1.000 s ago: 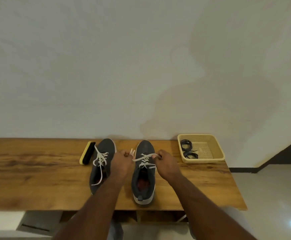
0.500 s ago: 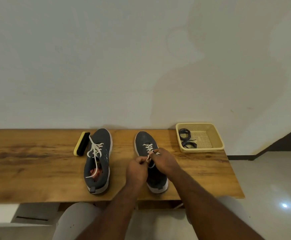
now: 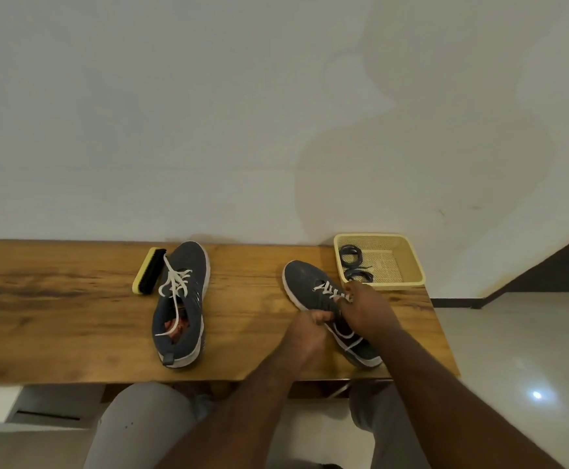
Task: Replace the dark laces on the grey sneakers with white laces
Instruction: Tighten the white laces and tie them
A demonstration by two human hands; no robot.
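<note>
Centrally, wooden counter [image 3: 56, 319] against a pale wall, serving as landmark; on its right part, right grey sneaker [image 3: 313, 289], toe angled toward the counter's back-left, heel toward the front-right edge, white sole rim showing; white lace [image 3: 330, 290] threaded across its upper eyelets; both hands over that sneaker's middle; left hand [image 3: 305, 331] at the tongue side, fingers curled, thumb and fingers pinched together, seemingly on the lace, though the lace end itself hidden there; right hand [image 3: 366, 308] just beyond it, fingers curled down onto the laced part, pinching at the white lace near the top eyelets; hands touching or nearly touching each other, cannot tell which; toward the counter's middle, well apart from the first, left grey sneaker [image 3: 188, 265], toe toward the wall, heel toward the front edge, already carrying a white lace of its own [image 3: 174, 282], loosely crossed, ends untied, one trailing into the shoe opening, another reaching toward the brush; something reddish inside that opening; just beside its toe, toward the counter's left, shoe brush [image 3: 149, 271], yellow back, dark bristles, lying on its side; at the counter's back-right corner, cream plastic basket [image 3: 408, 262], holding coiled dark laces [image 3: 354, 265] in its left half; below the counter's front edge, knees in light grey trousers [image 3: 141, 424].
</note>
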